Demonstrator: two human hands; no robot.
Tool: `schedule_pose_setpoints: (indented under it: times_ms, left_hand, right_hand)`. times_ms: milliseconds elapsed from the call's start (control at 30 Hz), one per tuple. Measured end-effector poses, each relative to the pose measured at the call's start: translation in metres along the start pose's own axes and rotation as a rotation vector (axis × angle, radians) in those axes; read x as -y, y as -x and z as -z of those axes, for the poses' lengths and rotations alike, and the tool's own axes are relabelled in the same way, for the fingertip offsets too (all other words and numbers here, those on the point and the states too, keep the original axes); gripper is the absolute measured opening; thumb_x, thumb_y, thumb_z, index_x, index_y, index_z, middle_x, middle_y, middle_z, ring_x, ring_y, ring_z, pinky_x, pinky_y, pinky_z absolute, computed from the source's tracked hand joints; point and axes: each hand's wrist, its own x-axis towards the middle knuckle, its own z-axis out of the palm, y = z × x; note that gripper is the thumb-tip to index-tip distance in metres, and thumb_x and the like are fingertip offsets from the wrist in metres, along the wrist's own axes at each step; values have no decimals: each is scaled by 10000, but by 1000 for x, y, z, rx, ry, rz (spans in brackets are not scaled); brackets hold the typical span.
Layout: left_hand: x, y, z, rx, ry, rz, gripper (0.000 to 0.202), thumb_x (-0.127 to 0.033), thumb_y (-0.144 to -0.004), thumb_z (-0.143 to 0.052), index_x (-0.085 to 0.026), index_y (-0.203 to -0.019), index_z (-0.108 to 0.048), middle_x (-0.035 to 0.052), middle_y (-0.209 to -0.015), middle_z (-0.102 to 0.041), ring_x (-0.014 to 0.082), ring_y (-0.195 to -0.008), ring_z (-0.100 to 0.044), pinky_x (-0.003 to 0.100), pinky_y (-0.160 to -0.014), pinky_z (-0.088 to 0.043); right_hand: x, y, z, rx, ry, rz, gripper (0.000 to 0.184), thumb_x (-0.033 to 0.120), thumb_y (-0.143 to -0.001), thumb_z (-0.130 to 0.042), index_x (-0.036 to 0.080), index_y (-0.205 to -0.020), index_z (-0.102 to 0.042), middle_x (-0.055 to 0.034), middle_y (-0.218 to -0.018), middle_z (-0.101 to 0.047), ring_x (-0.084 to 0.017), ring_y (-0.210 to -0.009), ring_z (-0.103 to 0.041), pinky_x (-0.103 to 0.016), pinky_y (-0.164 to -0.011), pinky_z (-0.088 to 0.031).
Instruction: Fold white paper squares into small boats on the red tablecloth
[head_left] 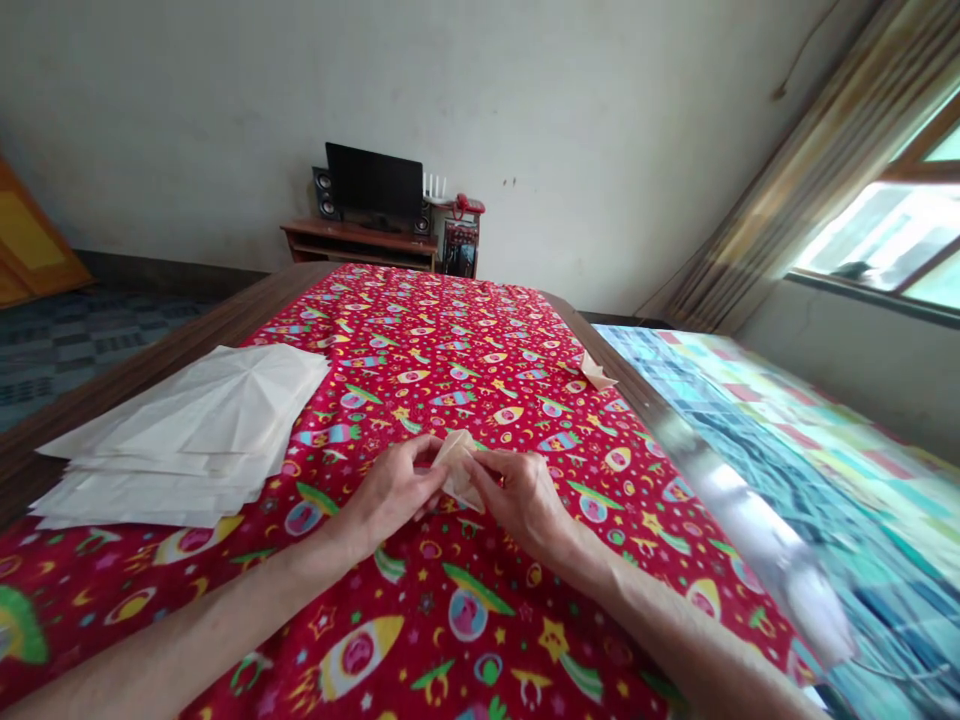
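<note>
Head view shows the left hand and the right hand meeting over the middle of the table, both pinching a small folded paper piece between thumb and fingertips, just above the red rocket-print cloth. A stack of pale paper sheets lies near the table's left edge, well apart from the hands. Another small folded paper shape sits by the right edge, towards the far end.
</note>
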Motion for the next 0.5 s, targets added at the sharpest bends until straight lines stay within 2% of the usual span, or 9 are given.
schedule_pose_setpoints:
  times_ms: [200, 300, 400, 500]
  left_hand:
    - [-1, 1, 1, 43, 67, -19, 309, -419, -754, -598, -154, -909, -569, -81, -432, -451, 56, -335, -342, 155, -330, -257]
    - [-4, 3, 3, 111, 183, -25, 407, -456, -737, -633, -147, -995, -577, -46, -531, -524, 73, -406, -420, 169, -369, -321]
    - [-10, 8, 8, 129, 259, -16, 560, -446, -713, -675, -141, -1165, -545, 14, -714, -623, 111, -560, -534, 196, -486, -429]
    - [-11, 10, 14, 106, 197, -19, 585, -444, -735, -662, -126, -1212, -545, 16, -679, -628, 133, -607, -558, 209, -542, -456]
  right_hand:
    - [-3, -4, -4, 23, -133, -68, 372, 348, -896, -459, 151, -599, -564, 41, -528, -396, -63, -490, -336, -193, -467, -247]
    - [-8, -11, 0, 47, -260, -133, 382, 377, -882, -471, 143, -605, -594, 33, -531, -411, -70, -496, -353, -192, -451, -253]
    - [-23, -26, 19, 9, -277, -164, 393, 419, -855, -495, 141, -617, -639, 28, -521, -446, -77, -487, -379, -199, -441, -252]
    - [-60, -49, 60, -158, -151, -189, 417, 479, -817, -516, 141, -645, -690, 19, -525, -508, -84, -472, -407, -203, -439, -268]
